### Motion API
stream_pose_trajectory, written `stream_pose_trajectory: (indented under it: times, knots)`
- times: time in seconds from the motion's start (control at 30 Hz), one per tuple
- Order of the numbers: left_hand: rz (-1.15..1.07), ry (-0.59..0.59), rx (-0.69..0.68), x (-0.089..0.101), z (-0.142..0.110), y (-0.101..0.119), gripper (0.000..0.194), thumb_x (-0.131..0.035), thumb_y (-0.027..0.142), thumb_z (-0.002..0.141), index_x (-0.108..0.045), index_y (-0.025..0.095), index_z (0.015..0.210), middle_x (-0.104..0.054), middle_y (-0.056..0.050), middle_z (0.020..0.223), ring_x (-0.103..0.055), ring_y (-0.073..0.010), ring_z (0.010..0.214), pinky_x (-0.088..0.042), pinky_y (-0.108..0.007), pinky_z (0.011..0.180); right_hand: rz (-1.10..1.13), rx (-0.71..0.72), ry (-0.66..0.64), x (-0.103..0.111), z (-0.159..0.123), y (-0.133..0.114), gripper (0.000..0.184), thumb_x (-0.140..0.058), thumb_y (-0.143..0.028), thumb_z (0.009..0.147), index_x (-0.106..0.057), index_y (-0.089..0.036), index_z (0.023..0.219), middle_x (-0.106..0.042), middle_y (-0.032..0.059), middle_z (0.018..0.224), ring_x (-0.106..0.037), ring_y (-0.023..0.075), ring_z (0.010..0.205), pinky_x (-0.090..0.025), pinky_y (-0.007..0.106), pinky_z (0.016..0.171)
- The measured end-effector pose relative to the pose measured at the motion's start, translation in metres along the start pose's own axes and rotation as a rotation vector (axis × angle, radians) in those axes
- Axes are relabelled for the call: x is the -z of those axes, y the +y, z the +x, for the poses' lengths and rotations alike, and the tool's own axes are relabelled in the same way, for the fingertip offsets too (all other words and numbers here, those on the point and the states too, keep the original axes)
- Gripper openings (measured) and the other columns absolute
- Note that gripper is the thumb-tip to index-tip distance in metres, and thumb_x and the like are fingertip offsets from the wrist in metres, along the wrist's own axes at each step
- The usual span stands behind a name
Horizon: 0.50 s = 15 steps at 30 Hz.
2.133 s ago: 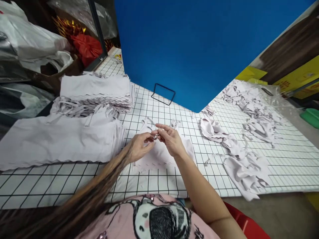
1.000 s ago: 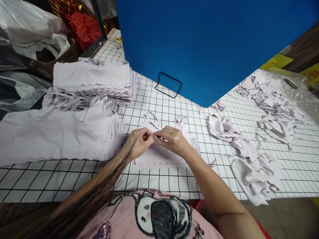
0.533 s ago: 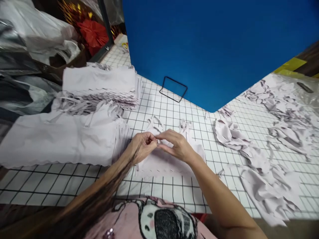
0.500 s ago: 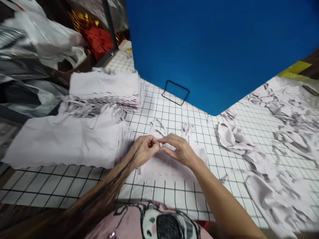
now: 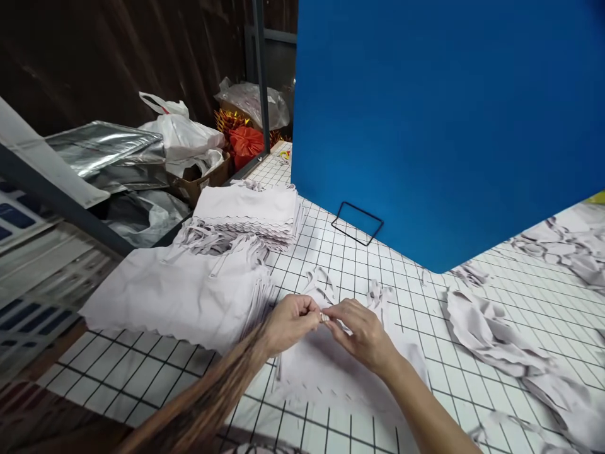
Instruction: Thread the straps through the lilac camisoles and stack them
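A pale pinkish-white strappy top [image 5: 326, 372] lies flat on the grid-marked table, its thin straps [image 5: 320, 282] pointing away from me. Over its upper edge my left hand [image 5: 289, 325] is closed, thumb against curled fingers. My right hand [image 5: 362, 331] faces it in a pinch, and the fingertips of both hands meet. Between them shows a small pale piece of fabric [image 5: 324, 317], gripped from both sides; whether it is part of a strap I cannot tell. Just left of my left hand lies a thick stack of similar tops [image 5: 189, 293].
Behind that stack sits another folded pile [image 5: 246, 208]. A big blue panel [image 5: 425, 126] stands over the table's far side, with a black wire-like rectangle [image 5: 358, 224] at its base. Loose fabric pieces [image 5: 496, 340] spread on the right. Bags and a cardboard box [image 5: 208, 183] crowd the left.
My view has swung left and up, so everything sits lower and further right in it. Both hands stay together over the top, and the small pale piece now shows between the fingertips.
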<state>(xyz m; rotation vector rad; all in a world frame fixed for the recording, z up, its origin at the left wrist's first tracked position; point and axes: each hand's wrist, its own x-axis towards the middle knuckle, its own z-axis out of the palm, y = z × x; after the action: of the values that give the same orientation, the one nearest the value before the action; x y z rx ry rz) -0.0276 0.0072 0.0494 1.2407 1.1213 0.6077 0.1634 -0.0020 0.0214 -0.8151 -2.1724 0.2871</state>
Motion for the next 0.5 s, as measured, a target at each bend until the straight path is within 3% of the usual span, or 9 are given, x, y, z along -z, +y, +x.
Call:
stream_pose_trajectory:
  times: [0.33,0.5]
  knots:
    - [0.062,0.025,-0.010,0.0015,0.0028,0.0037,0.019,-0.054,0.036,0.063,-0.051,0.018,0.060,-0.043,0.004,0.057,-0.032,-0.0095,0.055,-0.026,-0.024,0.054,-0.130,0.049,0.003,-0.0046,0.0005,0.0041,0.012,-0.057,-0.020,0.092,-0.061,-0.020,0.103,-0.071,0.0040,0.077,-0.063,0.0171,0.069,-0.050,0.034,0.062]
    - [0.103,0.000,0.015,0.0028,0.0013,0.0009,0.019,-0.053,0.037,0.065,-0.049,0.019,0.061,-0.037,0.006,0.055,-0.025,-0.0078,0.050,-0.020,-0.024,0.048,-0.117,0.066,0.000,-0.0048,-0.0010,0.0056,0.011,-0.060,-0.021,0.091,-0.061,-0.019,0.102,-0.069,0.0032,0.073,-0.062,0.0164,0.067,-0.051,0.033,0.063]
